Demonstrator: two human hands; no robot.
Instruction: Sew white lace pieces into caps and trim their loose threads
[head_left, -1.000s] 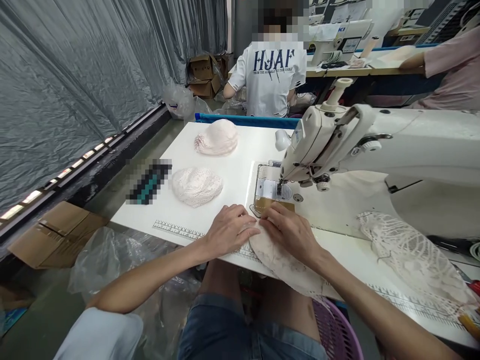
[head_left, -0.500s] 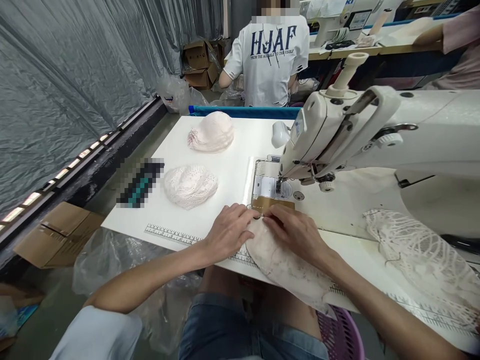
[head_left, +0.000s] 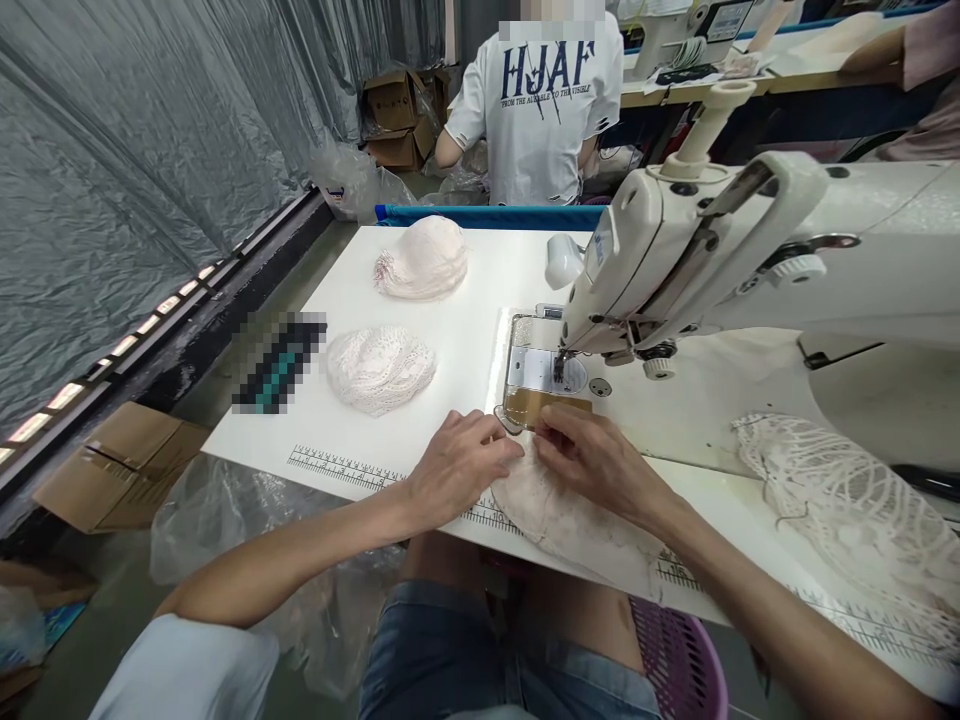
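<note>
A pale pinkish-cream fabric piece (head_left: 570, 525) lies at the front edge of the white table, its far end hanging over the edge toward my lap. My left hand (head_left: 459, 465) rests at its upper left corner, thumb and fingers pinched together on the edge. Beside it, my right hand (head_left: 592, 460) pinches the top edge, a small gap between the two hands. Both fingertips partly hide what they grip. Just beyond them is the presser foot (head_left: 559, 368) of a white sewing machine (head_left: 637, 250), with the fabric in front of it rather than under it.
Two pale cup-shaped fabric pieces, one smooth (head_left: 424, 258) and one lacy (head_left: 381, 370), lie left of the machine. White lace (head_left: 840, 520) lies at the right. A purple basket (head_left: 679, 655) stands below the table. A co-worker (head_left: 544, 120) sits ahead.
My view has tilted down and the machine appears larger. Both hands stay at the fabric's edge; my right fingertips have shifted slightly right, away from the left ones.
</note>
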